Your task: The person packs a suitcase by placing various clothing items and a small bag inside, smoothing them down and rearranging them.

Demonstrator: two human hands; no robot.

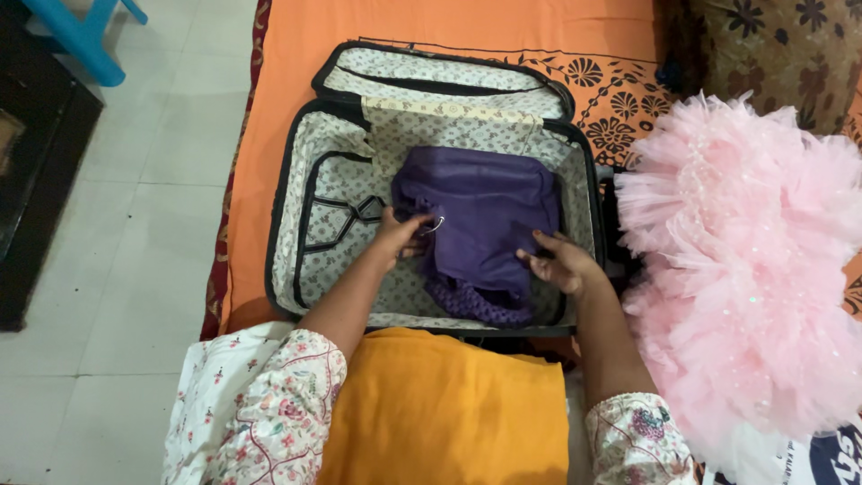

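Note:
An open black suitcase (pixel 289 162) with a patterned cream lining lies on an orange bed sheet (pixel 449 22). Inside it sits a folded purple garment (pixel 489 207) with a braided purple strap at its near edge. My left hand (pixel 400 232) pinches the garment's left edge beside a small metal ring. My right hand (pixel 561 260) grips the garment's lower right corner. Black elastic straps (pixel 346 216) lie in the suitcase's left half.
A folded mustard-yellow cloth (pixel 449 404) lies on my lap in front of the suitcase. A fluffy pink tulle dress (pixel 754 260) is piled on the bed at the right. White floor tiles (pixel 153 224), a dark cabinet (pixel 36 171) and a blue stool (pixel 85 36) are at the left.

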